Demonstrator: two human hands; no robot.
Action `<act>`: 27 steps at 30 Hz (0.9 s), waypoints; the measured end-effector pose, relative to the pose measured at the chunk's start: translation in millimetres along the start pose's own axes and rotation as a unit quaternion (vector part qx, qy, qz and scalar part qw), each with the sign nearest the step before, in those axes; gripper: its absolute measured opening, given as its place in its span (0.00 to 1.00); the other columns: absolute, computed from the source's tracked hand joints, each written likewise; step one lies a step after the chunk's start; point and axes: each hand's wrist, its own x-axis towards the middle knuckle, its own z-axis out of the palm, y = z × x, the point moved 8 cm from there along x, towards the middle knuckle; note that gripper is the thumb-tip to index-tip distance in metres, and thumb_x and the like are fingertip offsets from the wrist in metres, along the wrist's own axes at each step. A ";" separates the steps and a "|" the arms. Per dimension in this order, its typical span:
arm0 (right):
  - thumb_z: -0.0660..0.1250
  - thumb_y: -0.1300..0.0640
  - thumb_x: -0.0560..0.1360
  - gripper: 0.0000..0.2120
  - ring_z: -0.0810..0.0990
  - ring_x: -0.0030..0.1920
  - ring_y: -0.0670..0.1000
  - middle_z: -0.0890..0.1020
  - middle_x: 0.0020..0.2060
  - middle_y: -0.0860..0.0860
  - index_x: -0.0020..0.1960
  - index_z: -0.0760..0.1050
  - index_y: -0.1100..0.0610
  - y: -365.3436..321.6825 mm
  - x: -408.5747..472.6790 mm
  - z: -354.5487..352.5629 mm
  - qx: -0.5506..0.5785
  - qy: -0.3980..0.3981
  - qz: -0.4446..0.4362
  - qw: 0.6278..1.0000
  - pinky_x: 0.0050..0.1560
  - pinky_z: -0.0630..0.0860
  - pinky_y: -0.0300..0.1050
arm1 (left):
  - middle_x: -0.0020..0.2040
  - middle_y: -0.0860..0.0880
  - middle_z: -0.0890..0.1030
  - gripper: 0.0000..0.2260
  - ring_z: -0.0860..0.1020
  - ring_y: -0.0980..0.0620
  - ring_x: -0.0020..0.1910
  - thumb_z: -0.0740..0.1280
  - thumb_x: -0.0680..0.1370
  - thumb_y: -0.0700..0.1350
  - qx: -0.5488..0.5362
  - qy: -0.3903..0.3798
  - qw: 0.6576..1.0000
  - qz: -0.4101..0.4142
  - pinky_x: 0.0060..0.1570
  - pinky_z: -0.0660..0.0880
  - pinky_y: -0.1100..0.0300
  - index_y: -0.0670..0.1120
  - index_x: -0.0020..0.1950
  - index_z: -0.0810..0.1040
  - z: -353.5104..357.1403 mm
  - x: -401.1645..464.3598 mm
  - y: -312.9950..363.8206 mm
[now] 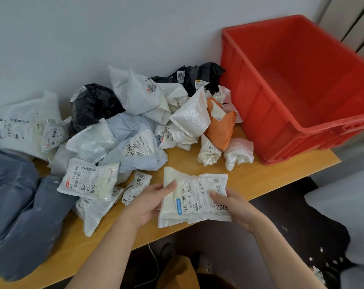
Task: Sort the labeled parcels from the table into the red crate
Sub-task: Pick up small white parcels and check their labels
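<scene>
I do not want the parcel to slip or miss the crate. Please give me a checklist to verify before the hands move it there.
1. Both hands hold the white parcel: left hand and right hand grip opposite edges. Ok.
2. Label faces up and is visible. Ok.
3. Red crate has room: no parcel seen inside it. Ok.
4. Way to the crate: two small white parcels and an orange parcel lie between, low on the table. Ok if lifted over.
5. Parcel's weight. Cannot tell.
</scene>
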 end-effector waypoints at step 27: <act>0.46 0.51 0.84 0.24 0.40 0.78 0.46 0.48 0.79 0.46 0.79 0.52 0.49 26.8 62.4 -7.8 -0.660 0.163 -0.144 0.719 0.76 0.38 0.53 | 0.79 0.56 0.38 0.30 0.31 0.47 0.76 0.52 0.83 0.57 0.674 0.115 0.708 0.173 0.73 0.31 0.45 0.57 0.79 0.38 39.2 59.9 -41.4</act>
